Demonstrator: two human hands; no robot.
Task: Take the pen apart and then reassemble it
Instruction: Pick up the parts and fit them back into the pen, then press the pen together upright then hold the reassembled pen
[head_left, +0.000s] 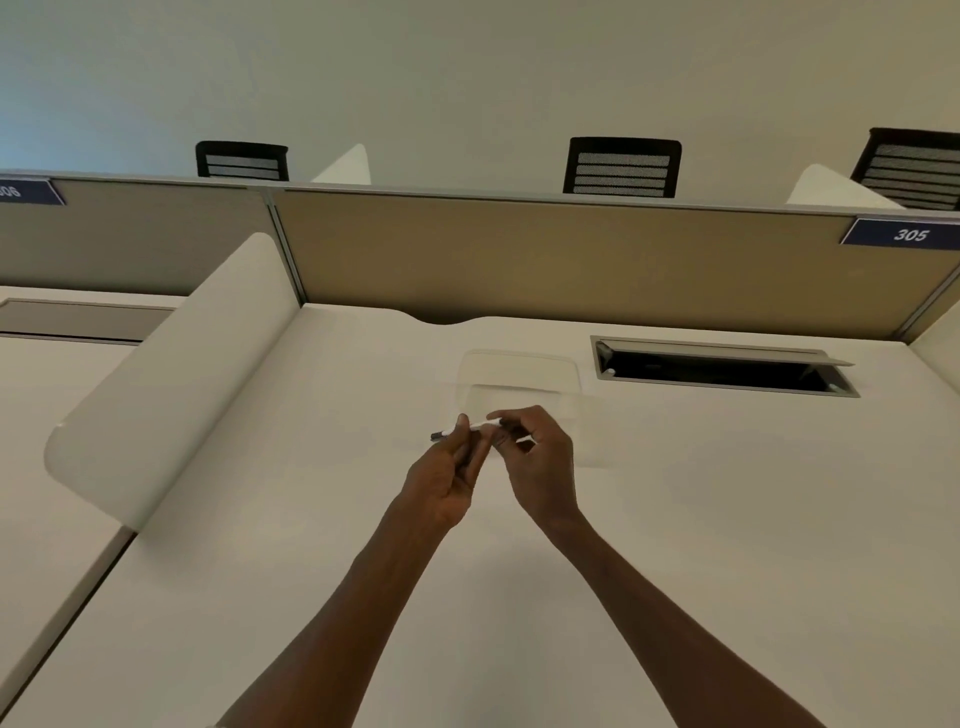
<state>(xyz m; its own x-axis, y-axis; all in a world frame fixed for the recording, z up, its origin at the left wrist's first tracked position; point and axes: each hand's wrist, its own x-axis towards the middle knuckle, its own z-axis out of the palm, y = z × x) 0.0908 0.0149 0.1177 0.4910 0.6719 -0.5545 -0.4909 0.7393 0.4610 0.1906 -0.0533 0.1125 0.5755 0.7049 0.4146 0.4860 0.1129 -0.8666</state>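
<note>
A slim pen (477, 427) with a white barrel and a dark left end is held level above the white desk (727, 519), a little beyond its middle. My left hand (447, 483) pinches it near the dark end, fingers curled around it. My right hand (540, 462) grips the white right end with thumb and fingertips. The two hands nearly touch, and they hide much of the barrel. Whether the pen is in one piece or separated, I cannot tell.
A clear plastic tray (519, 379) lies on the desk just behind my hands. An open cable hatch (722, 368) is set into the desk at the back right. A curved white divider (171, 374) stands on the left; a tan partition (571, 260) closes the back.
</note>
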